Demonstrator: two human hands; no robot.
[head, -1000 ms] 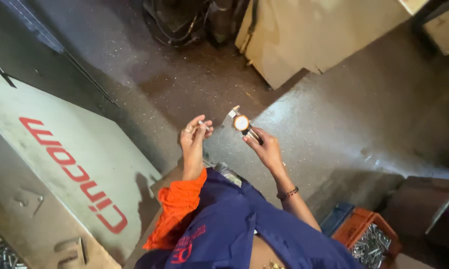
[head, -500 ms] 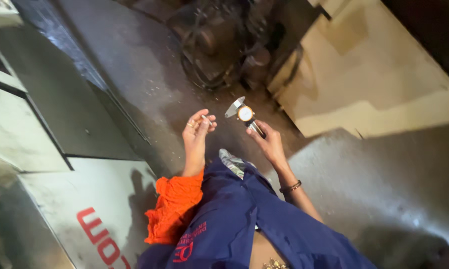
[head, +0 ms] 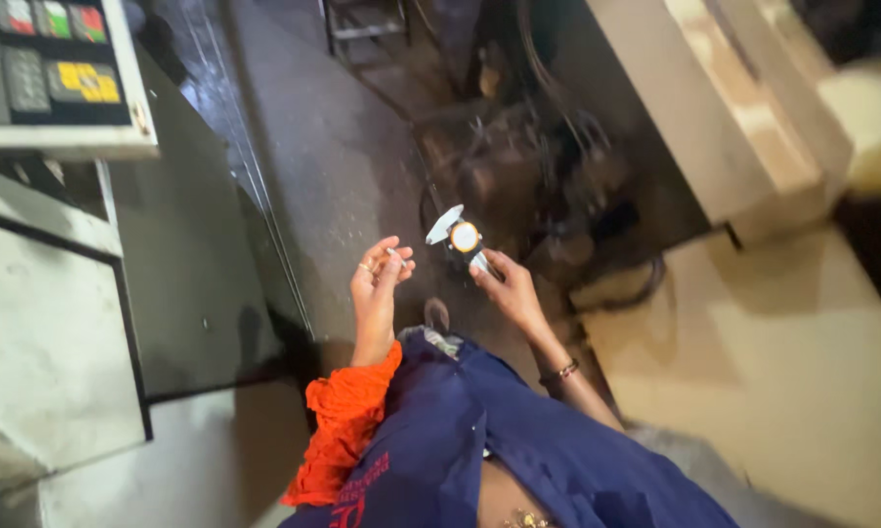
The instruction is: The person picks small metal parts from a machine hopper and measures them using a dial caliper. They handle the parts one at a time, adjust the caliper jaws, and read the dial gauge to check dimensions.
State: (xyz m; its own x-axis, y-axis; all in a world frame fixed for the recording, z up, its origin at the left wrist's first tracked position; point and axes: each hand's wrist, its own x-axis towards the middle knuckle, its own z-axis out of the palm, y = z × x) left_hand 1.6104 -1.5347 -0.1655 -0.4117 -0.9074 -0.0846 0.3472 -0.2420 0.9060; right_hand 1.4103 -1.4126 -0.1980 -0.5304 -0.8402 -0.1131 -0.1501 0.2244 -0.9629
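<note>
Head view: right hand (head: 507, 284) grips a dial caliper (head: 460, 238) by its beam, as half a second ago. Left hand (head: 377, 279) pinches a small pale part (head: 397, 258) at its fingertips, just beside the caliper. Background has shifted: a control panel (head: 54, 73) now shows upper left.

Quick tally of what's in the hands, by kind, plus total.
Dial caliper, in the right hand: 1
Small pale part, pinched in the fingertips of the left hand: 1
Ring on a left-hand finger: 1
Bracelet on the right wrist: 1
Total: 4
</note>
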